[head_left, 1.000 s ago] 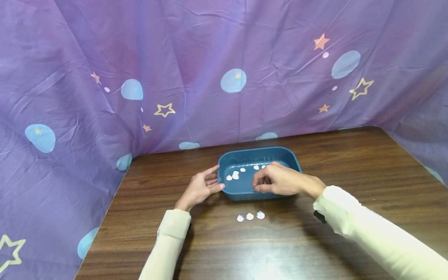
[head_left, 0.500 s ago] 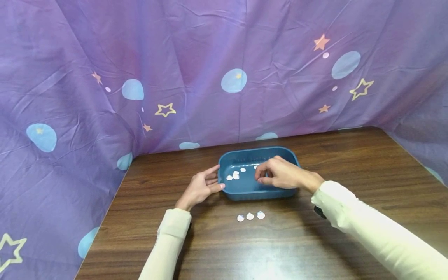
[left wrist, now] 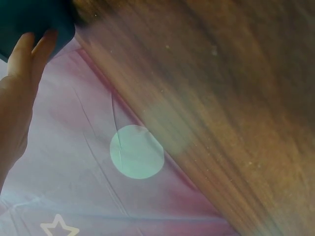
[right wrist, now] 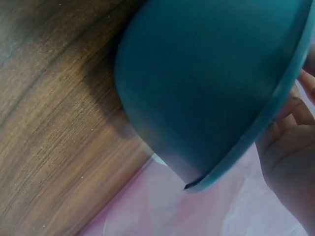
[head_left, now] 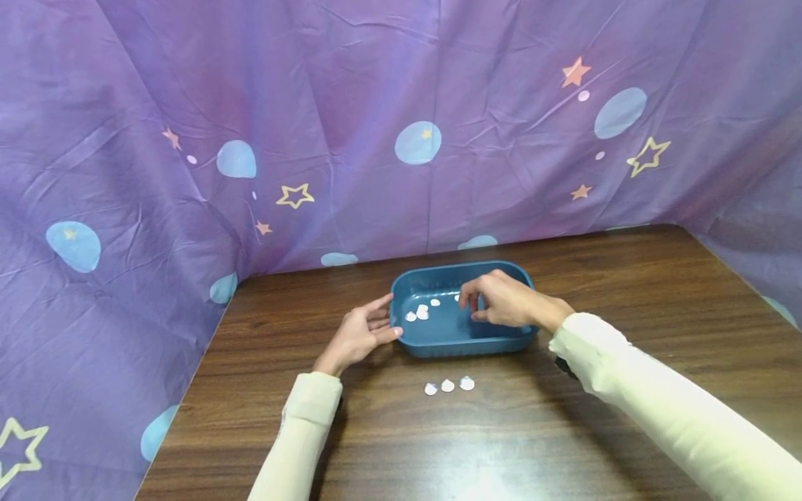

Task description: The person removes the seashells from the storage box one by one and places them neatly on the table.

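Observation:
A blue plastic bin (head_left: 466,347) stands on the wooden table. White shell-like pieces (head_left: 422,312) lie scattered on its floor, one partly hidden behind my right hand. My left hand (head_left: 358,338) touches the bin's left end, fingers along the wall and thumb at the near corner. Over the bin's right half, my right hand (head_left: 504,301) reaches down with bent fingers, thumb and forefinger apart. No piece shows between them. In the right wrist view, the bin's outer wall (right wrist: 197,83) covers the fingertips. Three similar white pieces (head_left: 447,385) sit in a row before the bin.
The brown table (head_left: 282,313) extends around the bin. Behind and beside it hangs a purple curtain (head_left: 351,139) printed with stars and blue blobs. Light glares off the table's near edge.
My right hand has shifted slightly up and to the right inside the bin, and its thumb and forefinger have spread apart. The left hand and the three-piece row have stayed put.

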`<state>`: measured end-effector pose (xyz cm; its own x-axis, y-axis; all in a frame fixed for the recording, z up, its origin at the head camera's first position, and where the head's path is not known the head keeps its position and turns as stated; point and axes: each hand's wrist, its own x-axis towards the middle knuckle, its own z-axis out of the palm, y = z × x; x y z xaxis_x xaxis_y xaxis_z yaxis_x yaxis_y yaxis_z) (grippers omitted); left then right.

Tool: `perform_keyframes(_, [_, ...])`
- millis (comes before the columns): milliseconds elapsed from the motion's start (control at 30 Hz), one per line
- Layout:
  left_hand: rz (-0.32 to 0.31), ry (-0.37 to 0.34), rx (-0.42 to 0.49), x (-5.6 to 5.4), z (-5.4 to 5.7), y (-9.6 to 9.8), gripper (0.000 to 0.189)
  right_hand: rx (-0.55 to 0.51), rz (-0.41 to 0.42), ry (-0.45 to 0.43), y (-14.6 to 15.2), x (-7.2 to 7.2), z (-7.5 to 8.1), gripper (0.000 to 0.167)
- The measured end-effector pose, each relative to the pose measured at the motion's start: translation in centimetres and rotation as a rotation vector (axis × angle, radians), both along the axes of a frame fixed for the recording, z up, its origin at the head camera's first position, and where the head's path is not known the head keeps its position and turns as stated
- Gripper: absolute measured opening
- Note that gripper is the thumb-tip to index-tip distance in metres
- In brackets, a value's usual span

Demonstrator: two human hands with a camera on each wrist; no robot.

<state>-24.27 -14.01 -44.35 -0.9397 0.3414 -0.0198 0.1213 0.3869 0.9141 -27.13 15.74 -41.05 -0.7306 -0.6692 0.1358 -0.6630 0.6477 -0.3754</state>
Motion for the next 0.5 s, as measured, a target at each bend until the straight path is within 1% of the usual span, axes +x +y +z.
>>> perform_keyframes(133, [-0.002, -0.001, 0.005, 0.0, 0.0, 0.0, 0.075, 0.039, -0.035, -0.019, -0.1, -0.4, -0.1, 0.021])
perform_keyframes(300, [-0.006, -0.006, 0.004, 0.1, 0.1, 0.0, 0.075, 0.097, -0.08, -0.021, -0.2, -0.9, -0.1, 0.021])
perform_keyframes(500, [-0.001, -0.005, -0.006, 0.1, 0.2, 0.0, 0.076, 0.139, -0.071, -0.003, -0.1, -1.6, 0.3, 0.021])
